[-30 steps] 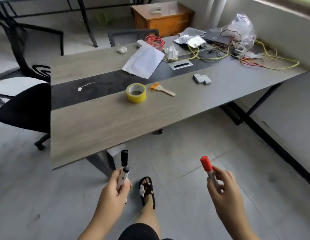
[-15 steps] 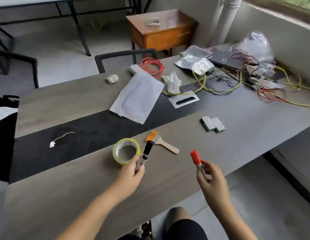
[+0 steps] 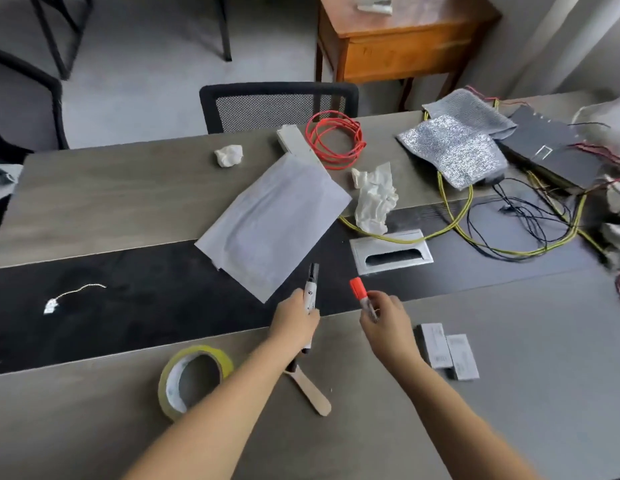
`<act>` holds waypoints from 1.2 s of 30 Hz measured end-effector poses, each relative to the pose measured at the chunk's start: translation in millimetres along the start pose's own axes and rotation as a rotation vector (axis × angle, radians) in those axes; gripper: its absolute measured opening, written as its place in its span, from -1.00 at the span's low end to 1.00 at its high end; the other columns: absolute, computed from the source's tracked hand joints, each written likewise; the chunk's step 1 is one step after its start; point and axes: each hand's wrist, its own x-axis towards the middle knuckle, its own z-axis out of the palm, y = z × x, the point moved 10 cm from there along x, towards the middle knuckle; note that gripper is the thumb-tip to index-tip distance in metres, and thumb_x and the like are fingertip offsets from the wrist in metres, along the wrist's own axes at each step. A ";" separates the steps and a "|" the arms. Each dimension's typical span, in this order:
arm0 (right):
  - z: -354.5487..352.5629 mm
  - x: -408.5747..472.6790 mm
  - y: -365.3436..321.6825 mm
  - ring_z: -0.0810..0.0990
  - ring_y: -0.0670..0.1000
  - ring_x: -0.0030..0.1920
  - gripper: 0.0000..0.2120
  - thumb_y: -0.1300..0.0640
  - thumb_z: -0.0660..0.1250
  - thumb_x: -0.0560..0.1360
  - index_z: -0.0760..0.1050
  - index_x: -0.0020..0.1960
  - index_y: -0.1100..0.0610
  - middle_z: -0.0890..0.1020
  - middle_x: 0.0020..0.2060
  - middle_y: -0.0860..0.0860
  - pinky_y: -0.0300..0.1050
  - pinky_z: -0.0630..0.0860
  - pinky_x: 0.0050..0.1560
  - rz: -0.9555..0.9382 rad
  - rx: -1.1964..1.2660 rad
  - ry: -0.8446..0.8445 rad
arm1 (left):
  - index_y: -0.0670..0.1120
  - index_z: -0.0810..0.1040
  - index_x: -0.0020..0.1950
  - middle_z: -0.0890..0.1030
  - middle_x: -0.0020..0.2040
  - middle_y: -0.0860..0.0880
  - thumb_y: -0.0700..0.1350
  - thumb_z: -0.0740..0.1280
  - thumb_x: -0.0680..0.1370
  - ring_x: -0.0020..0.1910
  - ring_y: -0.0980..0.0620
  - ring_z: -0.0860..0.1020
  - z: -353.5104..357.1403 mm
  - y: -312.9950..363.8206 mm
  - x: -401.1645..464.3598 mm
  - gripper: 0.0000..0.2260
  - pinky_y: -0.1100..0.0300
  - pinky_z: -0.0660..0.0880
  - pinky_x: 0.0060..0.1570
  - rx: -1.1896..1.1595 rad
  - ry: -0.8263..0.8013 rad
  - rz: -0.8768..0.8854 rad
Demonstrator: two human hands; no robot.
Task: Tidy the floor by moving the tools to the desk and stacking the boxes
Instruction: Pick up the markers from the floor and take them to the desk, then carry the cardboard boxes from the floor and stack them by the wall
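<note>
Left hand is wrapped around a black-capped marker, cap pointing up, just left of frame center. Right hand pinches a red-capped marker by the barrel, right beside it. Both hover over the desk, near the dark center strip. These look light, stiff and a bit slick, so I'd say mid-barrel is the spot to hold, and they'll probably roll once set down. Below the hands: a roll of yellow tape, a wooden-handled brush, two small gray boxes. Above: a white envelope.
</note>
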 end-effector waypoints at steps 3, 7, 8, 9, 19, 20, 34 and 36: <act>17.7 22.3 -0.7 0.51 0.10 -0.06 -0.71 0.18 0.22 0.55 0.40 0.27 0.12 0.44 0.08 0.07 -0.03 0.46 -0.08 0.007 -0.061 -0.054 | -0.20 0.39 0.04 0.53 0.06 -0.16 -0.16 0.24 0.56 -0.02 -0.14 0.53 9.1 6.3 14.3 -0.87 0.06 0.50 -0.10 0.106 0.056 -0.035; 29.5 34.7 4.8 0.47 0.11 0.04 -0.70 0.20 0.20 0.55 0.38 0.28 0.14 0.44 0.11 0.10 -0.04 0.46 -0.08 -0.010 -0.125 -0.070 | -0.13 0.39 0.18 0.48 0.12 -0.11 -0.06 0.27 0.56 0.09 -0.09 0.47 16.7 -0.9 21.5 -0.75 0.02 0.51 0.02 0.253 0.114 -0.045; 31.0 35.2 5.6 0.46 0.11 0.06 -0.69 0.19 0.21 0.55 0.38 0.29 0.14 0.44 0.12 0.10 -0.03 0.46 -0.05 -0.027 -0.163 -0.072 | -0.11 0.36 0.25 0.45 0.16 -0.09 -0.03 0.27 0.56 0.14 -0.07 0.44 17.4 -2.8 21.3 -0.69 0.04 0.49 0.06 0.280 0.133 -0.041; 32.5 35.3 6.5 0.45 0.11 0.08 -0.68 0.19 0.21 0.55 0.38 0.30 0.13 0.45 0.12 0.10 -0.03 0.45 -0.02 -0.052 -0.214 -0.071 | -0.09 0.32 0.33 0.42 0.21 -0.09 0.00 0.27 0.56 0.19 -0.07 0.40 17.9 -5.3 21.0 -0.62 0.06 0.46 0.09 0.299 0.147 -0.039; 29.8 33.5 14.6 0.39 0.14 0.15 -0.60 0.12 0.26 0.53 0.34 0.34 0.13 0.43 0.17 0.12 -0.03 0.38 0.12 -0.076 -0.256 -0.098 | -0.08 0.24 0.44 0.33 0.27 -0.10 0.05 0.27 0.55 0.32 -0.08 0.27 12.8 -17.5 17.4 -0.49 0.06 0.40 0.17 0.223 0.132 -0.026; 27.4 32.9 15.6 0.40 0.14 0.16 -0.60 0.11 0.27 0.53 0.34 0.35 0.12 0.43 0.17 0.12 -0.03 0.39 0.12 -0.071 -0.249 -0.102 | -0.07 0.21 0.46 0.31 0.30 -0.10 0.05 0.27 0.55 0.35 -0.08 0.25 10.0 -18.4 15.6 -0.47 0.06 0.38 0.20 0.190 0.121 -0.025; 27.1 -75.2 -75.5 0.43 -0.24 0.18 -0.52 -0.15 0.27 0.48 0.29 0.36 -0.15 0.43 0.15 -0.22 -0.33 0.35 0.19 -0.585 0.035 -0.427 | 0.39 0.39 0.19 0.54 0.06 0.19 0.14 0.31 0.42 0.09 0.23 0.51 -83.7 -73.8 -158.4 -0.64 0.38 0.44 0.08 -0.331 0.422 0.193; 41.8 -110.0 -77.8 0.39 -0.32 0.20 -0.55 -0.32 0.15 0.45 0.21 0.31 -0.30 0.41 0.14 -0.31 -0.48 0.29 0.15 -0.633 0.047 -0.565 | 0.43 0.37 0.17 0.55 0.07 0.23 0.19 0.27 0.39 0.08 0.23 0.54 -86.7 -100.1 -205.1 -0.63 0.41 0.43 0.05 -0.357 0.498 0.151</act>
